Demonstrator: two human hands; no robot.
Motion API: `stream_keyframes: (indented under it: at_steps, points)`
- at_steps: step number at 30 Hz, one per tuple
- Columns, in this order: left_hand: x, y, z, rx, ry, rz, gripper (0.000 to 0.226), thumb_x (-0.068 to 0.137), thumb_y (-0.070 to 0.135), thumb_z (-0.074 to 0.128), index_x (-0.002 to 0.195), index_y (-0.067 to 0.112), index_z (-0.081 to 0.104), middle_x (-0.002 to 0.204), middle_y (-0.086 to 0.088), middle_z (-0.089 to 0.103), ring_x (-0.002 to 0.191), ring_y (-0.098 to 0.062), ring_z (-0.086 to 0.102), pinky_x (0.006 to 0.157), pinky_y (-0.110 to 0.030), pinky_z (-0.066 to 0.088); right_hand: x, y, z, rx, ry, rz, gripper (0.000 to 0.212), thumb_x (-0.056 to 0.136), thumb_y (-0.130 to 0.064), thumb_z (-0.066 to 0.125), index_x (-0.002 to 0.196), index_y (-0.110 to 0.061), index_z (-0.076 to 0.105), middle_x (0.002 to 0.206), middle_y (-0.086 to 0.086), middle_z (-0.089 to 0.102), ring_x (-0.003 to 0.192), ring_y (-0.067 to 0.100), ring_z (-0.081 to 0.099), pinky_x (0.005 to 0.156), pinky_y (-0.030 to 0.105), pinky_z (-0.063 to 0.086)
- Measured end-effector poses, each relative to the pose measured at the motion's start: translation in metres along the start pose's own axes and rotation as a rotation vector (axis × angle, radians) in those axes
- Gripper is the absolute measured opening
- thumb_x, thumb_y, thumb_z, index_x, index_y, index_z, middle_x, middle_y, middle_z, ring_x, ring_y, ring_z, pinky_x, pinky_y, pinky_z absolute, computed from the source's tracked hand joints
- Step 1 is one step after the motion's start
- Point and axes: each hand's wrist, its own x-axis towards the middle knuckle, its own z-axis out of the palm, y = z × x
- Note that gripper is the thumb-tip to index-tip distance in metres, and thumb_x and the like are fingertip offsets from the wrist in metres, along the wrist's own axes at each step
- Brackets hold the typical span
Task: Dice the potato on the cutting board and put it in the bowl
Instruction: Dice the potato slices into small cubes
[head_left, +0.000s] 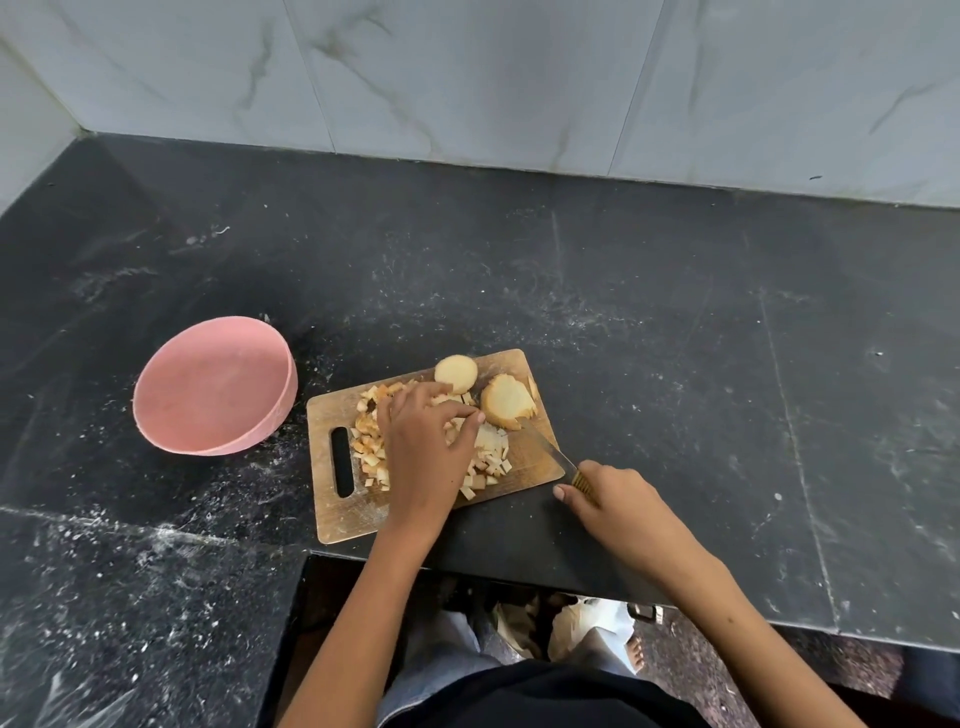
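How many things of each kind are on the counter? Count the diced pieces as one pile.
Bowl: 1
Cutting board: 1
Knife: 1
Uncut potato chunks: 2
Pile of diced potato: 1
Total: 6
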Motion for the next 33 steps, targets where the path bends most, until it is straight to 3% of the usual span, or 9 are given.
stream_keyframes:
  at_steps: [3, 8, 12, 16, 23, 28, 33]
  points:
    - [-0.002, -0.008, -0.012, -0.016, 0.0, 0.033, 0.009, 0.076, 0.023, 0.08, 0.084, 0.021, 0.075, 0.093, 0.006, 0.063, 0.099, -0.016, 0.055, 0.097, -0.041, 0.038, 0.008, -0.006, -0.004, 0.013, 0.058, -0.024, 0.027, 0.095, -0.042, 0.051, 0.087, -0.015, 0.05, 0.079, 0.001, 0.059, 0.073, 0.019, 0.059, 0.066, 0.036, 0.05]
    - [-0.003, -0.019, -0.018, -0.011, -0.035, 0.082, 0.008, 0.08, 0.023, 0.077, 0.087, 0.021, 0.075, 0.089, 0.009, 0.06, 0.093, -0.01, 0.051, 0.084, -0.027, 0.035, 0.035, -0.022, -0.008, 0.116, 0.354, -0.008, 0.031, 0.09, -0.04, 0.061, 0.082, -0.014, 0.047, 0.068, -0.007, 0.053, 0.065, 0.015, 0.055, 0.06, 0.032, 0.045]
    - [0.006, -0.018, -0.019, 0.052, -0.067, 0.162, 0.012, 0.082, 0.026, 0.075, 0.093, 0.022, 0.074, 0.087, 0.011, 0.06, 0.089, -0.008, 0.047, 0.08, -0.026, 0.037, 0.06, -0.032, -0.007, 0.2, 0.5, -0.009, 0.027, 0.085, -0.025, 0.07, 0.081, -0.015, 0.045, 0.079, -0.005, 0.061, 0.073, 0.018, 0.059, 0.067, 0.04, 0.051]
    - [0.028, -0.011, -0.017, 0.121, -0.133, 0.263, 0.021, 0.079, 0.025, 0.078, 0.099, 0.023, 0.075, 0.09, 0.008, 0.064, 0.085, -0.008, 0.044, 0.076, -0.026, 0.034, 0.075, -0.038, 0.001, 0.175, 0.542, 0.001, 0.026, 0.084, -0.021, 0.07, 0.084, -0.016, 0.044, 0.084, -0.003, 0.062, 0.075, 0.018, 0.06, 0.067, 0.039, 0.052]
    - [0.071, 0.001, -0.004, 0.268, -0.421, 0.527, 0.045, 0.08, 0.024, 0.076, 0.124, 0.028, 0.065, 0.116, 0.008, 0.062, 0.104, -0.013, 0.045, 0.086, -0.025, 0.029, 0.083, -0.033, 0.002, 0.192, 0.587, -0.034, 0.021, 0.084, -0.015, 0.07, 0.086, -0.012, 0.049, 0.083, -0.004, 0.066, 0.074, 0.019, 0.062, 0.067, 0.037, 0.052]
    - [0.097, 0.009, 0.002, 0.393, -0.614, 0.725, 0.052, 0.082, 0.031, 0.074, 0.131, 0.032, 0.058, 0.127, 0.01, 0.056, 0.111, -0.013, 0.042, 0.091, -0.027, 0.033, 0.08, -0.025, -0.001, 0.219, 0.505, -0.089, 0.04, 0.071, -0.026, 0.082, 0.08, -0.015, 0.045, 0.078, -0.005, 0.063, 0.067, 0.016, 0.059, 0.062, 0.035, 0.05]
    - [0.108, 0.008, 0.005, 0.409, -0.774, 0.792, 0.047, 0.087, 0.03, 0.069, 0.133, 0.03, 0.057, 0.139, 0.017, 0.051, 0.121, -0.013, 0.041, 0.097, -0.028, 0.03, 0.078, -0.025, -0.001, 0.162, 0.463, -0.114, 0.054, 0.061, -0.037, 0.087, 0.085, -0.014, 0.044, 0.082, -0.009, 0.06, 0.073, 0.015, 0.057, 0.06, 0.034, 0.047]
